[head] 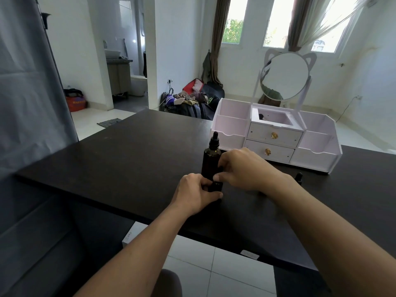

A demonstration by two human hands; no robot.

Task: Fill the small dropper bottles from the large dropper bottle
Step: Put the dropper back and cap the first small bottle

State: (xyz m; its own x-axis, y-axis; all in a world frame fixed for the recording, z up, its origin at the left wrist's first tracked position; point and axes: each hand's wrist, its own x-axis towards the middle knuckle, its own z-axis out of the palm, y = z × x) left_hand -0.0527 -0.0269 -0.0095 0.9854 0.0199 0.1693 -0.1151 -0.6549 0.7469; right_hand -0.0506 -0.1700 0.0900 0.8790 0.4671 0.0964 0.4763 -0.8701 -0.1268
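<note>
On table: two hands, three dropper bottles.

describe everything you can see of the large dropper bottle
The large dropper bottle is a tall, dark, amber-brown bottle that looks like glass, topped by a black dropper cap with a rubber bulb, still fitted. It stands upright on the dark table, in front of the white organizer. Its lower part is hidden behind both hands. The right hand sits close against its right side; whether they touch cannot be told. The left hand holds a small dark bottle just in front of its base.
</note>
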